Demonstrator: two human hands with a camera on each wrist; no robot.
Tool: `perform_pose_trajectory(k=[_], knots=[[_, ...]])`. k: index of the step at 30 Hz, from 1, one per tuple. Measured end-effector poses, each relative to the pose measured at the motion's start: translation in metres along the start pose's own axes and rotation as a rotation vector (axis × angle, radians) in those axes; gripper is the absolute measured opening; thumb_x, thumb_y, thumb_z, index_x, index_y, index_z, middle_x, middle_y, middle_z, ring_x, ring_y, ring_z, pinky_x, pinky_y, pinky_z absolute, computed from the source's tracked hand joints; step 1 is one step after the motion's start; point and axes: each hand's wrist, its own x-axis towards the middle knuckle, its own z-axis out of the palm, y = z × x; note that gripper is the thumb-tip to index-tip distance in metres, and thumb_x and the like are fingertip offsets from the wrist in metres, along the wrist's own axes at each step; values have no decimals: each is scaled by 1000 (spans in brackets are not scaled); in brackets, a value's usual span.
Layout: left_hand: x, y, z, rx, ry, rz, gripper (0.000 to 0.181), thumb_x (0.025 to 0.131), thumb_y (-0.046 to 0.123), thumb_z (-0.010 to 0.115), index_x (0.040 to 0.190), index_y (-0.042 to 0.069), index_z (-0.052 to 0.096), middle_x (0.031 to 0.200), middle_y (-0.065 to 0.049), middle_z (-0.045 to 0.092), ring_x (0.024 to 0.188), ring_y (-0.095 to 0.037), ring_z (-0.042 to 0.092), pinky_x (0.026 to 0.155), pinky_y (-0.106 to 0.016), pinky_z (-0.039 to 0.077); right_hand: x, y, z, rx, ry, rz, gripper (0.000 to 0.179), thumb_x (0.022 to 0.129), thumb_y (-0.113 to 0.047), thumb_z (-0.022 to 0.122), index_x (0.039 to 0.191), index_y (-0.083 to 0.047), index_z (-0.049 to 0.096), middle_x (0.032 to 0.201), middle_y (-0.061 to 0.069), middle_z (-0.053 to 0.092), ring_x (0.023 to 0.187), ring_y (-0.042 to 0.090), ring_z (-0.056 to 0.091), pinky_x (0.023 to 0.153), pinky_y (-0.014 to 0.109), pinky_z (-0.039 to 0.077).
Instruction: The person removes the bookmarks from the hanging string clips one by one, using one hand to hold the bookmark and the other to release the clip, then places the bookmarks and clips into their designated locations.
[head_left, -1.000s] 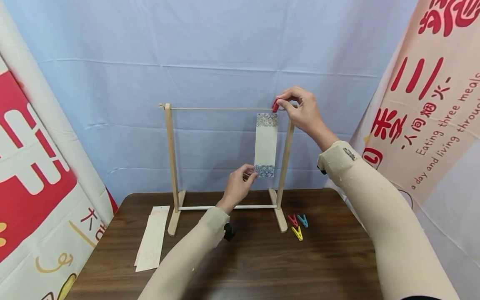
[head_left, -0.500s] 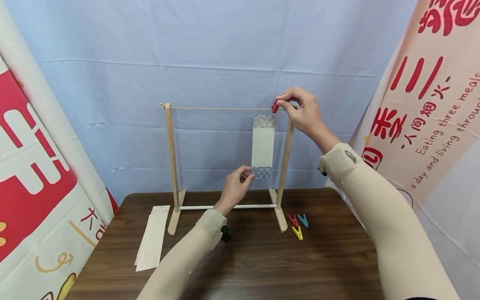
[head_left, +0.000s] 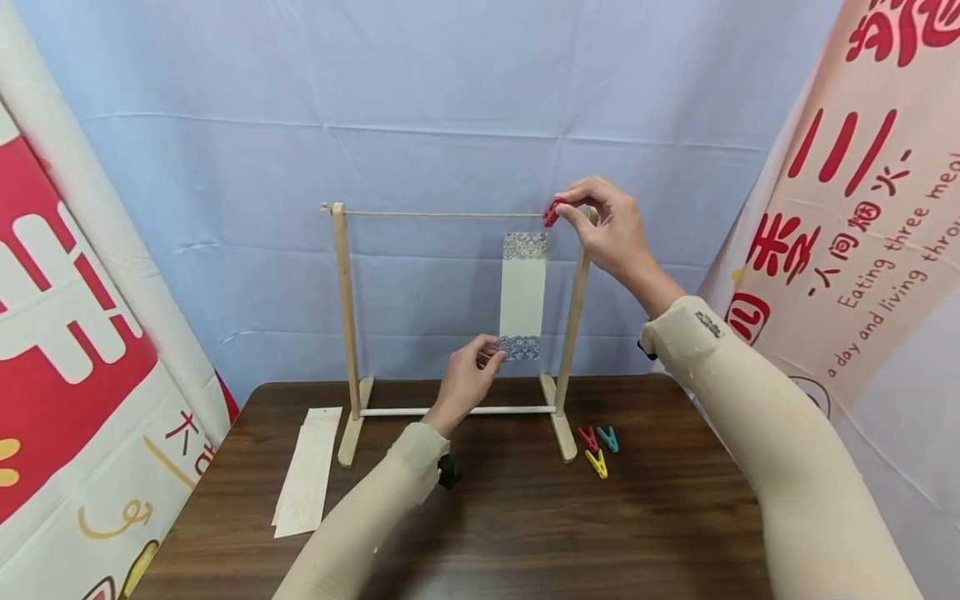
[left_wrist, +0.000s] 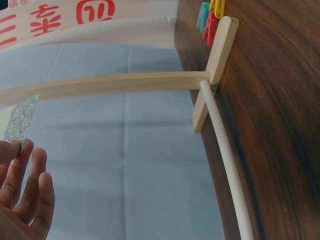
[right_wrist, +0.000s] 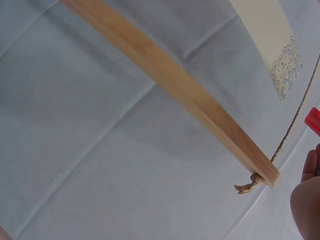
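My left hand (head_left: 467, 377) pinches the lower left edge of an upright paper bookmark (head_left: 521, 298), cream with blue patterned bands at both ends. In the left wrist view, the thumb and index finger grip the patterned corner of the bookmark (left_wrist: 21, 120) while the other fingers are spread. Up at the string (head_left: 442, 214), my right hand (head_left: 606, 223) pinches a red clothespin (head_left: 552, 212). The bookmark's top edge hangs just below the string, left of the clothespin. Only the tip of the red clothespin (right_wrist: 314, 120) shows in the right wrist view, beside the string.
A wooden frame (head_left: 346, 317) carries the string between two posts, with a white rod (head_left: 405, 412) low down. Pale paper bookmarks (head_left: 307, 475) lie left on the dark table (head_left: 525, 533). Red (head_left: 587, 438), blue (head_left: 608, 439) and yellow (head_left: 597, 463) clothespins lie right of the frame.
The left hand has moved the bookmark slightly left and down, away from the red clothespin. The right hand stays at the string, still pinching the clothespin.
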Motion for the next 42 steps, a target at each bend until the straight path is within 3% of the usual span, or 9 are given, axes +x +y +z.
perform_pose_trajectory(k=[9,22,30,42], knots=[[-4,-10,-3,26,20,-11,24,99,27,65,121,17,67,95,7,71,80,-7,64,72,-26,55,-7,0,2,22,-16,-31,18,90,10,67,107,13,66,105,26,65,97,25,61,91,26,50],[-16,-19,-9,17,16,-33,25,100,26,64,123,15,66,97,3,71,79,-10,66,69,-28,55,-22,5,6,14,-44,-14,23,89,12,67,112,14,64,106,27,63,96,27,61,95,38,50],[-20,-27,-12,7,28,-41,25,100,26,65,122,16,66,97,3,72,79,-14,69,69,-27,56,-30,9,7,26,-68,-11,26,87,13,69,113,14,63,105,27,63,96,31,61,96,37,50],[-29,-37,-16,-25,48,-46,23,98,22,67,120,13,67,95,-2,73,78,-21,70,66,-28,55,-43,10,10,34,-123,58,28,89,7,71,116,10,63,103,25,67,94,32,64,95,51,46]])
